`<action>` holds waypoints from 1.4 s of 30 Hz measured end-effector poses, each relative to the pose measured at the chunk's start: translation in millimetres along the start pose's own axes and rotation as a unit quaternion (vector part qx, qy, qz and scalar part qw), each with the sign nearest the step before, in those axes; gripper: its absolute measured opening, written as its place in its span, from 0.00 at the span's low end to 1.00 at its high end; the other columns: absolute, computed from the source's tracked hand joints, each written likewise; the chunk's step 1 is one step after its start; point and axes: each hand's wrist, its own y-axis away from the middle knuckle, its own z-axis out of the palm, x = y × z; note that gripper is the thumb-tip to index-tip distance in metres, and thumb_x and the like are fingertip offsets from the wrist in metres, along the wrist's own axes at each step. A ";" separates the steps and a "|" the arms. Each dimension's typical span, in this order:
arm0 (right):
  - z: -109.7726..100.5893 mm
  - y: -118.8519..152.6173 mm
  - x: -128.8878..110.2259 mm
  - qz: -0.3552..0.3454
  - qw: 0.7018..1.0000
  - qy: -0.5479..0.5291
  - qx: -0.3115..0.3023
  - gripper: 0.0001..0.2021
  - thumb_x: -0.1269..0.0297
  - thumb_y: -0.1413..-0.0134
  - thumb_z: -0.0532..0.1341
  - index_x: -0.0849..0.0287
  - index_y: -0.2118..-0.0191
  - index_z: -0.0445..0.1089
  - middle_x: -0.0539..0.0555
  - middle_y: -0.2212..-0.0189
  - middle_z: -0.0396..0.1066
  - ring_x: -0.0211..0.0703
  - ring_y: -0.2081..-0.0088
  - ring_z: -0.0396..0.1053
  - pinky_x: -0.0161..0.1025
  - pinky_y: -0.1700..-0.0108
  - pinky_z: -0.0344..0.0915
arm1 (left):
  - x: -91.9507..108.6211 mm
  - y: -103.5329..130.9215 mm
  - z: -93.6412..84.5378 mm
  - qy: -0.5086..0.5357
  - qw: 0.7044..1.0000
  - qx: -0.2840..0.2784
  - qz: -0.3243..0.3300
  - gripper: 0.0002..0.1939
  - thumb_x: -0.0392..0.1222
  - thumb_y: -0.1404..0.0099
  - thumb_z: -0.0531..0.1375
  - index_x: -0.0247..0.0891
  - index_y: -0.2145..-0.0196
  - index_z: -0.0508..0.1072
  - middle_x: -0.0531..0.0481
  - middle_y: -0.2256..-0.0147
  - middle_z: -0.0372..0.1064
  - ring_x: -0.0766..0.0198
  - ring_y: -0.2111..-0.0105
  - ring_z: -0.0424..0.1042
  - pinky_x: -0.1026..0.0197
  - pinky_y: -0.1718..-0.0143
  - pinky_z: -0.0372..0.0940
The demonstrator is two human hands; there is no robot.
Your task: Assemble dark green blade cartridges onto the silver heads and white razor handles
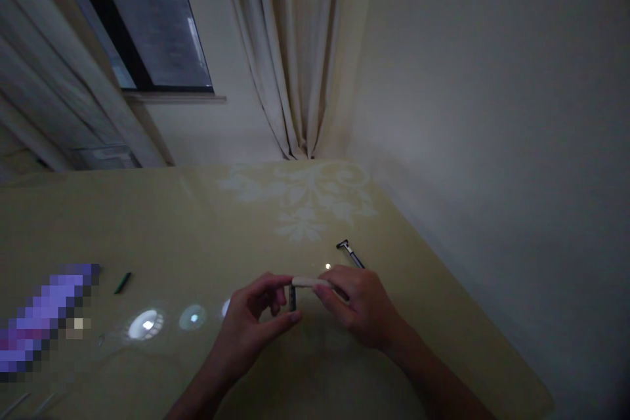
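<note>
Between the thumb and index finger of my left hand point(251, 315) a small dark cylinder point(292, 298), battery-like in size and shape, stands upright. My right hand point(361, 305) pinches a pale, slightly curved strip point(308, 282), part of it hidden by the fingers. The strip's left end lies over the top of the cylinder and close to my left index fingertip; whether they touch I cannot tell. Just beyond my right hand a razor point(350, 254) with a dark handle lies on the table, its lower end hidden.
The glossy table point(187, 230) has a white floral pattern at its far end. A small green-and-dark cylinder point(123, 282) lies to the left, near a pixelated purple object point(54, 315). Thin white sticks point(44, 403) lie at lower left. A wall point(492, 144) borders the right side.
</note>
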 end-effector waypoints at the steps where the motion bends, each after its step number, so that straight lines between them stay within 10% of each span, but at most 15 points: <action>1: -0.1 0.2 -0.3 0.003 1.000 -0.002 0.005 0.21 0.53 0.25 0.56 0.60 0.66 0.77 0.51 0.73 0.71 0.40 0.70 0.68 0.39 0.66 0.54 | 0.2 0.1 -0.2 0.001 1.000 0.001 0.000 0.19 0.41 0.46 0.78 0.43 0.55 0.86 0.53 0.71 0.70 0.65 0.69 0.73 0.64 0.66 0.69; 14: 9.2 -2.5 -3.1 0.121 0.966 -0.226 -0.016 0.17 0.49 0.35 0.66 0.58 0.67 0.77 0.43 0.79 0.53 0.36 0.76 0.51 0.37 0.73 0.48 | 5.1 5.2 5.8 -0.215 0.963 0.038 0.159 0.17 0.40 0.39 0.74 0.47 0.52 0.82 0.56 0.70 0.73 0.65 0.72 0.71 0.65 0.70 0.67; 27: 35.8 -2.9 -9.6 0.141 0.978 -0.145 0.057 0.07 0.62 0.45 0.68 0.59 0.64 0.80 0.42 0.80 0.53 0.35 0.77 0.53 0.35 0.73 0.48 | -9.6 11.6 12.7 -0.398 0.864 0.054 0.303 0.14 0.34 0.28 0.64 0.44 0.47 0.77 0.50 0.65 0.76 0.59 0.67 0.75 0.61 0.67 0.71; 42: 41.4 -5.3 0.1 0.198 0.936 -0.292 0.024 0.09 0.58 0.48 0.67 0.59 0.68 0.74 0.42 0.81 0.51 0.36 0.76 0.49 0.36 0.74 0.47 | -3.8 10.3 12.9 -0.304 0.930 0.021 0.208 0.20 0.32 0.36 0.68 0.47 0.47 0.76 0.54 0.65 0.71 0.64 0.72 0.71 0.64 0.71 0.69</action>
